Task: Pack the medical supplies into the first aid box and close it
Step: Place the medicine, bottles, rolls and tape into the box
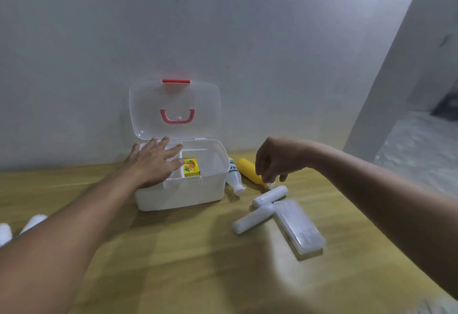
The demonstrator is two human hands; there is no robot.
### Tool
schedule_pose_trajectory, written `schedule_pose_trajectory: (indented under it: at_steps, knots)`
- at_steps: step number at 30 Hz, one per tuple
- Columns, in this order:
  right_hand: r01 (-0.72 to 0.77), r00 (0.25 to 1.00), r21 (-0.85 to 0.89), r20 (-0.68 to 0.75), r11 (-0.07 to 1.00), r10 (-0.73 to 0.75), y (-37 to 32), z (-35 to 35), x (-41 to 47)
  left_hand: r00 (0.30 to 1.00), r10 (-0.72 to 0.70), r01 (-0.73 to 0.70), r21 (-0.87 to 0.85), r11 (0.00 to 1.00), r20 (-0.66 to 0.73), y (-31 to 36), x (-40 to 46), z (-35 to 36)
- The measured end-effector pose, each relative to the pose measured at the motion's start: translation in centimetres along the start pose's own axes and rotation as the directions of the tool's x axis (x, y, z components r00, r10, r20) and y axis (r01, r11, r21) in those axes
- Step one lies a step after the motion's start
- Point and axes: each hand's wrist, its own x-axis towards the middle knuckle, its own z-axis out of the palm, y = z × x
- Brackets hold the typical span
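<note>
The white first aid box (188,193) stands open on the wooden table, its clear lid (174,109) with a red handle leaning back against the wall. A small yellow carton (191,167) lies inside. My left hand (155,162) rests flat over the box's left rim, fingers spread. My right hand (275,160) hovers above a yellow bottle (249,171), fingers curled downward and holding nothing. A white bottle (235,177) lies against the box's right side. Two white gauze rolls (270,196) (252,219) and a flat clear case (298,225) lie to the right.
The grey wall stands right behind the box. Two more white items (32,223) lie at the table's left edge, partly hidden by my left forearm. The table's right edge (371,224) runs diagonally, with the floor beyond it.
</note>
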Motion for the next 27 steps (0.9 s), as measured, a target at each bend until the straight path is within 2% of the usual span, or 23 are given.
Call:
schedule_pose_trajectory:
  at_steps: [4, 7, 12, 16, 19, 23, 27]
  knots:
    - [-0.185, 0.981, -0.154, 0.031, 0.971, 0.192, 2.9, 2.3, -2.3, 1.000, 0.007, -0.007, 0.008, 1.000, 0.003, 0.1, 0.1, 0.1]
    - [-0.296, 0.949, -0.130, 0.073, 0.946, 0.307, 4.0, 3.8, -3.0, 1.000, 0.009, -0.009, 0.013, 1.000, 0.005, 0.2, 0.1, 0.0]
    - [-0.354, 0.930, 0.005, 0.107, 0.935, 0.351, 4.1, 4.8, -3.7, 1.000, 0.019, -0.019, 0.014, 1.000, 0.000, 0.2, 0.0, 0.1]
    - [-0.395, 0.911, -0.012, 0.125, 0.919, 0.393, 3.7, 4.0, -3.8, 1.000, 0.013, -0.013, 0.000, 1.000, -0.006, 0.0, 0.1, 0.1]
    - [-0.390, 0.920, -0.017, 0.041, 0.920, 0.391, 3.1, 1.5, -3.7, 1.000, 0.014, -0.014, -0.010, 1.000, -0.013, 0.0, 0.0, 0.2]
    - [-0.253, 0.950, 0.271, -0.113, 0.929, 0.292, 0.5, -3.3, -2.7, 1.000, 0.015, -0.016, -0.011, 1.000, -0.009, 0.0, 0.1, 0.2]
    - [-0.085, 0.937, 0.516, -0.249, 0.853, 0.244, -3.4, -5.4, -0.1, 1.000, 0.007, -0.008, -0.027, 1.000, -0.011, 0.1, 0.0, 0.1]
